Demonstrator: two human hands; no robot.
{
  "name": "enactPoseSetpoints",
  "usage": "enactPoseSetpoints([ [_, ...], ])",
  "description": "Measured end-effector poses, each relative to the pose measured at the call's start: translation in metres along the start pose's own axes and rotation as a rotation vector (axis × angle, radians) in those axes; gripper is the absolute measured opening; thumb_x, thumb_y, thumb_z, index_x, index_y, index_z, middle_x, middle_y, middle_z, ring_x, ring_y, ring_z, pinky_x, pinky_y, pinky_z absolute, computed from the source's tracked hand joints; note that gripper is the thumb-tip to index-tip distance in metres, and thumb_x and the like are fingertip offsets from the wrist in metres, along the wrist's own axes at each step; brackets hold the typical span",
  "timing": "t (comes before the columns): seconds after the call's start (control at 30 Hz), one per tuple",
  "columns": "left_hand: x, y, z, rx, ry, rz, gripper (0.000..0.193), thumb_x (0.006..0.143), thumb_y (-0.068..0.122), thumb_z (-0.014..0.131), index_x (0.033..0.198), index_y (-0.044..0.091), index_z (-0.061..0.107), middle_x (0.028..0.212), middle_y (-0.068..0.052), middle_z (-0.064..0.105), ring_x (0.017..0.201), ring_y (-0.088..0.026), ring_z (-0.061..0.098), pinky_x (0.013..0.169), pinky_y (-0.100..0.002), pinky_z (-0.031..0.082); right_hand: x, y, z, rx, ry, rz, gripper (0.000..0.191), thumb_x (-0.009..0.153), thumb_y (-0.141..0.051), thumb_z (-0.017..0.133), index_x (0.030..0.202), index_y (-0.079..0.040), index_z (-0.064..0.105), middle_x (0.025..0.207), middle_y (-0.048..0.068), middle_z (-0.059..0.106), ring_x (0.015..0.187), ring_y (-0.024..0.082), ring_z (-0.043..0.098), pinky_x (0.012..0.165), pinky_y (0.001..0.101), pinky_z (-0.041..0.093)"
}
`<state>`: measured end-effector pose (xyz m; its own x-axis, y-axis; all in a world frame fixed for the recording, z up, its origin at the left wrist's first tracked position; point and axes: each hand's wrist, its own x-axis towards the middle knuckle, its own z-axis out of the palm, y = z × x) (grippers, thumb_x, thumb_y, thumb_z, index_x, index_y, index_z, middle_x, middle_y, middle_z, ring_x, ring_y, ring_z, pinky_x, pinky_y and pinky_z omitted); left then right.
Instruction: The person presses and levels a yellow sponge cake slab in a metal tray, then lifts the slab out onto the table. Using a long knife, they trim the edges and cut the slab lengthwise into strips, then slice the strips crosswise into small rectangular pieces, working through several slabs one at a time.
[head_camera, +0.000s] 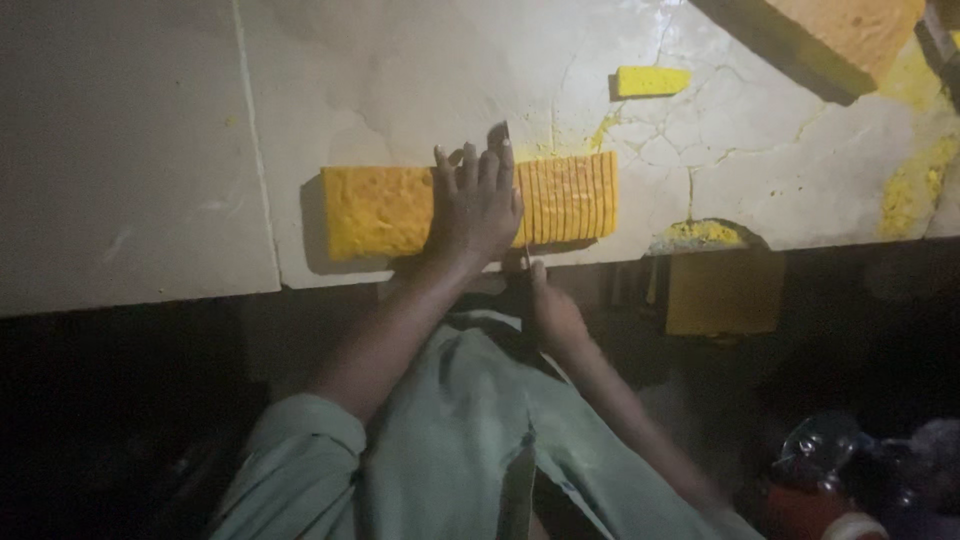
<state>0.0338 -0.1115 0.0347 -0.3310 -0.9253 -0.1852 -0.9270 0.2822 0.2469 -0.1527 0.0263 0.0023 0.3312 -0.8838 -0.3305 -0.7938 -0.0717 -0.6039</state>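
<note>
Yellow foam block (375, 210) lying lengthwise at the near edge of the pale cracked slab (150, 150), probably to keep it within easy reach. Left hand (478, 205) pressed flat on top of the block, fingers spread, pinning rather than grasping, seemingly to hold it steady. Right of that hand, 1 run of thin cut slices (568, 197) standing upright against the block. Right hand (550, 310) just below the block's near side, closed on a thin blade (500, 135). Small yellow offcut (652, 81) beyond the block, well apart.
</note>
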Motion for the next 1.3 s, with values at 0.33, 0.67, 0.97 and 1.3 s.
enactPoseSetpoints([
  [0.33,-0.008,-0.006,-0.008,0.074,0.022,-0.039,0.071,0.100,0.043,0.040,0.156,0.001,0.026,0.152,-0.028,0.038,0.145,-0.045,0.030,0.113,-0.073,0.017,0.041,-0.094,-0.078,1.081,-0.055,0.693,0.068,0.108,-0.041,0.039,0.143,0.016,0.049,0.112,0.026,0.073,0.103,0.037,0.075,0.083,0.0436,0.062],
  [0.67,-0.008,-0.010,-0.003,0.006,0.051,-0.001,0.067,0.105,0.037,0.035,0.157,-0.005,0.028,0.149,-0.026,0.045,0.145,-0.042,0.034,0.119,-0.067,0.018,0.011,0.003,0.014,-0.082,-0.167,0.204,0.056,0.099,-0.021,0.055,0.146,0.001,0.034,0.111,0.027,0.073,0.094,0.046,0.070,0.077,0.0520,0.055],
  [0.97,-0.005,-0.021,0.008,0.166,0.092,-0.017,0.060,0.104,0.036,0.038,0.154,0.004,0.033,0.160,-0.023,0.038,0.148,-0.046,0.031,0.115,-0.075,0.016,0.065,-0.092,-0.074,0.407,-0.121,0.537,0.051,0.110,-0.041,0.042,0.130,0.005,0.052,0.099,0.030,0.073,0.085,0.046,0.073,0.072,0.0537,0.058],
  [1.3,-0.007,-0.019,0.000,0.013,-0.092,-0.040,0.068,0.106,0.040,0.033,0.160,0.001,0.024,0.153,-0.025,0.040,0.147,-0.043,0.030,0.119,-0.072,0.014,0.004,-0.008,0.014,-0.009,-0.059,0.017,0.053,0.104,-0.016,0.051,0.146,0.006,0.027,0.109,0.030,0.071,0.092,0.049,0.068,0.078,0.0542,0.055],
])
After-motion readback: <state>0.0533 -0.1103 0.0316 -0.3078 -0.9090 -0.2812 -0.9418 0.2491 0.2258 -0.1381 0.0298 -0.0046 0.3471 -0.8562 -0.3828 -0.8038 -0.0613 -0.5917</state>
